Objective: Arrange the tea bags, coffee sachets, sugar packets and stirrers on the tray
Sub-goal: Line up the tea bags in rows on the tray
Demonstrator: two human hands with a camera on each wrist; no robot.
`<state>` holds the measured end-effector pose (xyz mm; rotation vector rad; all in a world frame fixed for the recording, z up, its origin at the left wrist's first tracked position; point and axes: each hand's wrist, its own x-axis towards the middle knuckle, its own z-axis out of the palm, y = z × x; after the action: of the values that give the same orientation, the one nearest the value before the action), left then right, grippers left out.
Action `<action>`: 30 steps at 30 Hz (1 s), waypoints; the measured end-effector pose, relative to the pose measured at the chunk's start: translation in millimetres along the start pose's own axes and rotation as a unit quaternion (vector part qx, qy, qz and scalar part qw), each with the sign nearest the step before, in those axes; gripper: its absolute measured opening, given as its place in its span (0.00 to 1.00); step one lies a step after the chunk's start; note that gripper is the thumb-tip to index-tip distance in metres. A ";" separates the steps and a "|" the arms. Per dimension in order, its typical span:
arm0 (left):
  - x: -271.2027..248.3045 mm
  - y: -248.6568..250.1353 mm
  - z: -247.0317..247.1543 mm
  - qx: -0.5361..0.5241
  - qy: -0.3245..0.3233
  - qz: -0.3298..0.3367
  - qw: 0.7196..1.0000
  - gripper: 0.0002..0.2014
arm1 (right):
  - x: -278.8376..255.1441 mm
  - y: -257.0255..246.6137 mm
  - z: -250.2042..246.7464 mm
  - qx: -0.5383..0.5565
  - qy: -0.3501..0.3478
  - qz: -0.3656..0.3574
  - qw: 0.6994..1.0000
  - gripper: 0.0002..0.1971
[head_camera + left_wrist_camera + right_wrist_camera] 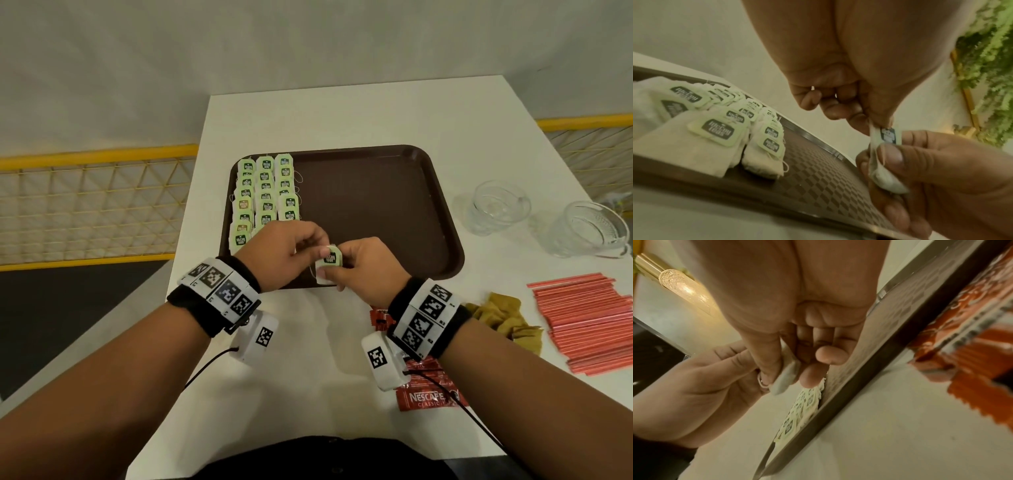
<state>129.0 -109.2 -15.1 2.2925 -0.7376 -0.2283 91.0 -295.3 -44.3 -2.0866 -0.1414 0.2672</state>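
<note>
A brown tray lies mid-table, with several green-tagged tea bags in three columns along its left side. Over the tray's near edge both hands hold one tea bag. My left hand pinches its top by the tag. My right hand pinches the pouch between thumb and fingers, as the right wrist view shows. Red coffee sachets lie under my right wrist. Red stirrers are stacked at the right.
Two clear glass bowls stand right of the tray. A crumpled mustard-coloured heap lies between the sachets and the stirrers. The tray's middle and right show bare brown surface. A yellow mesh railing runs beyond the table's left edge.
</note>
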 end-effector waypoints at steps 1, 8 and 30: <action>-1.2 -0.3 -0.5 -0.011 0.010 -0.010 1.000 0.03 | -0.8 -0.3 -0.6 0.004 -0.004 0.000 1.000 0.09; -15.8 -10.6 -8.7 0.030 0.092 -0.117 0.988 0.03 | -12.4 6.7 -15.7 -0.014 0.012 -0.014 1.000 0.09; -17.5 -36.8 5.8 0.206 -0.034 -0.121 0.970 0.08 | -81.9 16.8 -52.8 -0.287 0.040 0.056 0.956 0.12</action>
<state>128.8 -81.0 -45.1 2.7877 -0.5775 -0.2885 24.6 -365.2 -22.3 -2.6852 -0.0543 0.2257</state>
